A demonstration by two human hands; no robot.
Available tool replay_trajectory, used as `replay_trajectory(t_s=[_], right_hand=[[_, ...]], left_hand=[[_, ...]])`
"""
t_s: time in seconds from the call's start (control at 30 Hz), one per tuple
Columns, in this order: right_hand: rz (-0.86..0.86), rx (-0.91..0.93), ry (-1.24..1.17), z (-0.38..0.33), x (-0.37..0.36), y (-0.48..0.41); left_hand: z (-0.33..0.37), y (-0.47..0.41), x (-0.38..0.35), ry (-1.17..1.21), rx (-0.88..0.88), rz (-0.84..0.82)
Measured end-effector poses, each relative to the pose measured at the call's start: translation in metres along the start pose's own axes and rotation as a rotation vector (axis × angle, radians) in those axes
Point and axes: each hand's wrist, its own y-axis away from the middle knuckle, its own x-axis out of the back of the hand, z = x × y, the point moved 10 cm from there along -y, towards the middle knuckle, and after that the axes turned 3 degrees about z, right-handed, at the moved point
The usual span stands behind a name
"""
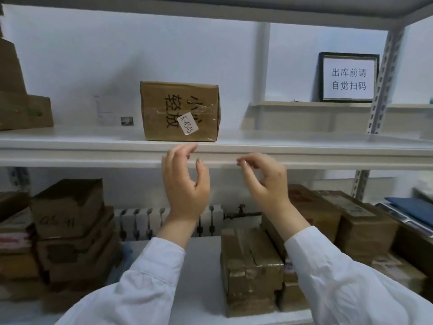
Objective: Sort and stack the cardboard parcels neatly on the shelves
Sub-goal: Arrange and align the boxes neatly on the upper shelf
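Parcel (180, 111) (label K-4545) stands on white upper shelf (70, 146), near its front edge; pale wall (70, 66) behind. Left hand (185, 184), right hand (264, 181) below the edge: fingers loosely curled, holding nothing, clear of the parcel.

upper-shelf parcel (180, 111): matt brown cardboard, creased, w/ glossy clear tape across front. sticker (188, 123) = white paper. shelf board (93, 146): white, smooth, slight sheen. slotted upright (384, 78): grey metal. taped parcel (250, 270) on lower shelf: cardboard under shiny brown tape. sleeves (140, 289): white cloth, matt. sign (348, 77): white paper, dark glossy frame.
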Motion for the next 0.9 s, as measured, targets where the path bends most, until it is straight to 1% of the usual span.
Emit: replay_trajectory(t_s=[0.03,0.1,0.23,0.33,0.43,0.5,0.6,0.63,0.7,0.77,0.83,0.9], right_hand=[[-0.035,-0.036,-0.006,0.010,0.001,0.012],[-0.132,-0.159,-0.008,0.031,-0.004,0.034],[-0.323,-0.446,0.051,0.079,-0.018,0.079],[-0.395,-0.641,0.028,0.104,-0.024,0.106],[-0.381,-0.849,-0.016,0.128,-0.027,0.131],[-0.418,-1.016,-0.007,0.147,-0.033,0.158],[-0.598,-1.280,0.136,0.171,-0.038,0.209],[-0.662,-1.342,0.186,0.175,-0.038,0.225],[-0.737,-1.410,0.241,0.181,-0.038,0.246],[-0.774,-1.451,0.268,0.185,-0.038,0.259],[-0.791,-1.468,0.277,0.192,-0.040,0.267],[-0.793,-1.472,0.292,0.197,-0.042,0.269]], left_hand=[[0.001,0.013,-0.008,0.061,0.015,-0.048],[-0.006,0.037,-0.020,0.145,0.099,-0.120],[-0.025,0.075,-0.046,0.197,0.330,-0.178],[-0.043,0.100,-0.064,0.207,0.572,-0.188],[-0.065,0.130,-0.080,0.219,0.821,-0.190],[-0.082,0.157,-0.090,0.207,1.027,-0.219],[-0.103,0.208,-0.100,0.133,1.314,-0.338],[-0.107,0.227,-0.100,0.101,1.393,-0.386],[-0.113,0.260,-0.098,0.057,1.535,-0.454],[-0.119,0.290,-0.093,-0.021,1.671,-0.510],[-0.122,0.309,-0.086,-0.103,1.755,-0.561],[-0.121,0.318,-0.085,-0.115,1.793,-0.618]])
